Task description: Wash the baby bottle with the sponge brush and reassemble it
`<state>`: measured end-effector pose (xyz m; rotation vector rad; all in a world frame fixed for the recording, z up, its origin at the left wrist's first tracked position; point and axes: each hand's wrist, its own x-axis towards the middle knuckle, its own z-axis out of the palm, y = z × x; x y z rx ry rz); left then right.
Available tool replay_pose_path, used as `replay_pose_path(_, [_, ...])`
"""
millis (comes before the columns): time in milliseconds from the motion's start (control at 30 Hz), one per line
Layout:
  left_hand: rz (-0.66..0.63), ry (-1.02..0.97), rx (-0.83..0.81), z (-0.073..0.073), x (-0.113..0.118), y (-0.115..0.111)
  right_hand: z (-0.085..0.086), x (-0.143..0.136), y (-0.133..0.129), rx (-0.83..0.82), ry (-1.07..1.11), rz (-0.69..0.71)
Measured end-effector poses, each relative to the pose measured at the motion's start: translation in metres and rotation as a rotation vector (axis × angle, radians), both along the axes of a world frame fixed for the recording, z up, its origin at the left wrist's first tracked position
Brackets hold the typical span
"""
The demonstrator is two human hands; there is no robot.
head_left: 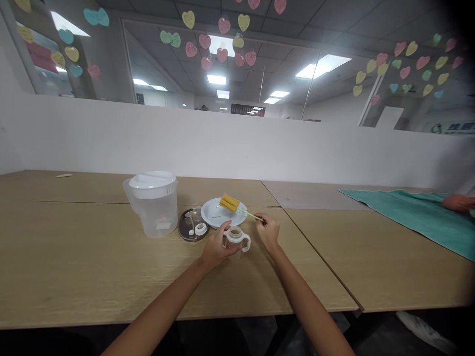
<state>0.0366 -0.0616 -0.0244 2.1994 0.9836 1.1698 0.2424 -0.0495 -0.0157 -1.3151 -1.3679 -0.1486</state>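
My left hand [217,248] is wrapped round a small clear sippy cup [234,237] with white handles and an uncovered mouth. In my right hand [268,229] is the thin green handle of a sponge brush [230,202]. Its yellow sponge head lies over the far rim of a white plate [208,218], beyond the cup. To the left of the plate, a dark round tray [190,239] holds a white ring-shaped lid [201,229], a clear domed cover [196,213] and a small white straw-like part [191,226].
A clear plastic pitcher [159,212] with a white lid stands left of the tray. A teal towel [404,210] covers part of the right table, with a reddish thing [459,202] on it. Seams run between the tabletops; a white wall [222,148] rises behind.
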Motion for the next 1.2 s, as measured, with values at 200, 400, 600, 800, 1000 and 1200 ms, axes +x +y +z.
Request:
replay_pose_path(200, [0.041,-0.002,-0.063,0.0,0.0,0.004,0.002,0.0,-0.001,-0.009,0.0,-0.001])
replay_pose_path(400, [0.005,-0.004,0.032,0.0,-0.001,0.006,0.002,-0.001,-0.001,-0.034,0.001,0.004])
replay_pose_path(600, [0.015,-0.008,0.186,0.0,0.0,0.006,0.002,-0.001,-0.002,-0.034,-0.001,0.004])
replay_pose_path(800, [0.088,-0.036,0.234,0.008,0.001,0.001,0.003,-0.001,-0.004,-0.024,0.03,0.025])
replay_pose_path(1000, [0.301,-0.214,0.39,0.021,-0.013,0.008,0.009,0.0,-0.001,-0.045,0.319,0.144])
replay_pose_path(1200, [0.488,-0.283,0.404,0.026,-0.031,0.04,0.036,0.005,0.004,-0.105,0.503,0.265])
